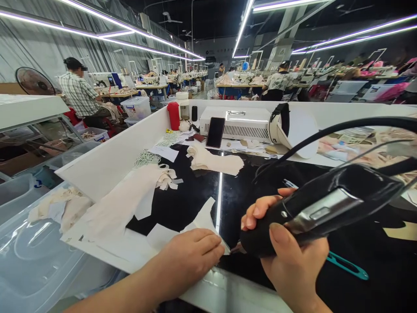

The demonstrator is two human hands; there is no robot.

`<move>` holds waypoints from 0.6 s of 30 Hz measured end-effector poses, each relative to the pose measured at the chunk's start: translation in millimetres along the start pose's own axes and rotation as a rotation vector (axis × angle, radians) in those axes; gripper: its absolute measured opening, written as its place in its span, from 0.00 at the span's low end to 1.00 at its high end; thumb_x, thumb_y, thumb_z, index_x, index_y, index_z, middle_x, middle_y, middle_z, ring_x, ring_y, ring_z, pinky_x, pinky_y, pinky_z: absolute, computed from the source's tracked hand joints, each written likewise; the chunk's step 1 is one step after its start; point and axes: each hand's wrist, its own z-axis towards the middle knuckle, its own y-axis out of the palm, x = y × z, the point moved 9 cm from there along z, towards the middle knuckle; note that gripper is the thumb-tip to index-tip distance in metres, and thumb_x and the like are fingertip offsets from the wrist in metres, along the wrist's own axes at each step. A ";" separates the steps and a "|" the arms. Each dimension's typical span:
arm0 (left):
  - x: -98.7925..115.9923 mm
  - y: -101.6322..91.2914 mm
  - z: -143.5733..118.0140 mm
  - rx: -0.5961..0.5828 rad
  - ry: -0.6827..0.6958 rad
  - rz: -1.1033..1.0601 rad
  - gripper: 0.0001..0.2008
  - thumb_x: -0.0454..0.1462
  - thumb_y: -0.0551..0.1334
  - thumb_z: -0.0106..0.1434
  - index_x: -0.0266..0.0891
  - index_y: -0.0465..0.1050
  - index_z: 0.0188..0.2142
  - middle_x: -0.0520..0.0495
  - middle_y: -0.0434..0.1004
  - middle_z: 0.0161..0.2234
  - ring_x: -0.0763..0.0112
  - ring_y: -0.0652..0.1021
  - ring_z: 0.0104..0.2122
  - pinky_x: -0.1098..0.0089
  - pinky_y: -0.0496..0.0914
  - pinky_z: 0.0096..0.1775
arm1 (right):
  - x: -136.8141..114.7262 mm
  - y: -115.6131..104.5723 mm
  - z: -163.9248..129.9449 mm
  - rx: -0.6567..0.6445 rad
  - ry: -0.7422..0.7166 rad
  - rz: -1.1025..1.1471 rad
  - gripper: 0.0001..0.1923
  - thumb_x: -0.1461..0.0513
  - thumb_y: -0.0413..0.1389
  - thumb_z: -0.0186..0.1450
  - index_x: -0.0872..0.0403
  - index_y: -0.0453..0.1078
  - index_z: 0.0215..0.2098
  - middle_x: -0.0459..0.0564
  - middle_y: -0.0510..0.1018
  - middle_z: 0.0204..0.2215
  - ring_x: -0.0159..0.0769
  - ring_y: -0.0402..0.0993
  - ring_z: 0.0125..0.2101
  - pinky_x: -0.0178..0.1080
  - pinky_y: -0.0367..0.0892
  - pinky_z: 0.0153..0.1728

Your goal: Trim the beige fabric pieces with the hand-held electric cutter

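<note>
My left hand [195, 256] rests at the near edge of the black work surface. Its fingers are pressed together on a white cut piece [203, 217], fabric or paper, whose narrow end stands up a little. My right hand [289, 256] is wrapped around a black corded handheld power tool [312, 213] with a silver switch plate. The tool's tip points left and comes close to the edge of the white piece by my left fingers; whether they touch is hard to tell. A stack of pale cut pieces [215, 160] lies farther back, and more pale fabric [117, 204] lies to the left.
A teal tool [348, 265] lies right of my right hand. Along the back stand a phone [215, 132], a white vented box [243, 124], a red container [173, 116] and a white visor [293, 130]. The tool's black cable [339, 128] arches rightward. Co-workers sit at machines beyond.
</note>
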 end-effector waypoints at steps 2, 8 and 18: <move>-1.0 1.8 -1.0 -0.003 -0.004 -0.004 0.09 0.28 0.56 0.78 0.29 0.75 0.51 0.42 0.81 0.48 0.61 0.80 0.49 0.65 0.76 0.54 | -0.1 -0.4 0.4 -0.002 -0.001 -0.004 0.19 0.58 0.69 0.68 0.47 0.70 0.53 0.41 0.78 0.31 0.33 0.77 0.27 0.39 0.78 0.29; -2.6 4.4 0.2 -0.030 -0.045 -0.021 0.09 0.28 0.57 0.78 0.31 0.75 0.52 0.42 0.80 0.45 0.61 0.80 0.45 0.63 0.77 0.51 | -2.3 -1.2 3.7 0.018 -0.004 -0.031 0.20 0.56 0.70 0.65 0.47 0.70 0.51 0.42 0.78 0.30 0.35 0.76 0.25 0.39 0.77 0.25; 0.2 6.6 1.9 -0.027 -0.038 -0.024 0.09 0.26 0.57 0.77 0.29 0.76 0.50 0.43 0.78 0.42 0.63 0.79 0.45 0.66 0.74 0.54 | -9.9 0.2 11.7 0.079 0.015 0.017 0.22 0.57 0.74 0.59 0.48 0.73 0.47 0.41 0.79 0.26 0.35 0.75 0.21 0.37 0.76 0.22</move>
